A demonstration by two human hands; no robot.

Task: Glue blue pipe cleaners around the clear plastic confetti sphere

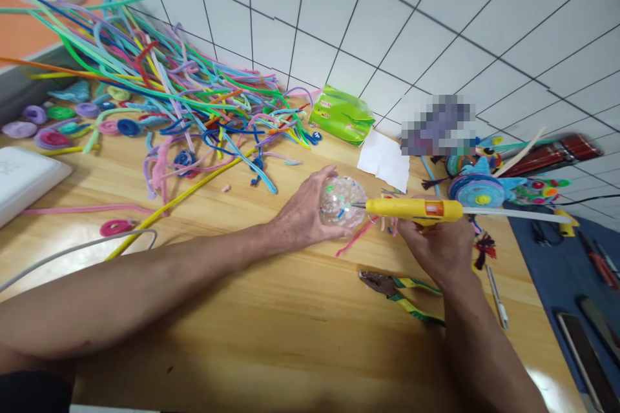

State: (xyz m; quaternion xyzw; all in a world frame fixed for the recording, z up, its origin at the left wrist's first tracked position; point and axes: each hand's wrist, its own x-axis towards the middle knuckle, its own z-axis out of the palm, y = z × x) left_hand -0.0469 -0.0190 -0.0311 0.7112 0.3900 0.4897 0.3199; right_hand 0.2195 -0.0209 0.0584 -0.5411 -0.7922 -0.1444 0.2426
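White tiles with dark lines cover the wall point(387, 26) behind a wooden counter point(271, 329). Around the middle of the counter, nearer its back edge than its front, the left hand point(303, 210) has a clear ball point(343, 197) with coloured specks; its grip is partly open, thumb and fingers curved around the ball's side. From the right, a yellow glue gun point(407, 208) points its nozzle at the ball; whether they touch, I cannot tell. The right hand's point(438, 245) grip is closed around the gun's handle, and a white glue stick point(513, 213) juts from the gun's rear. Pliers point(380, 282) lie just beside the right forearm, toward the front edge. Fuzzy craft stems point(169, 84) pile up toward the back left corner. Along the back edge sit a green packet point(339, 115) and white paper point(385, 158). On the right side, a blue mat point(537, 271) carries a phone point(581, 348).
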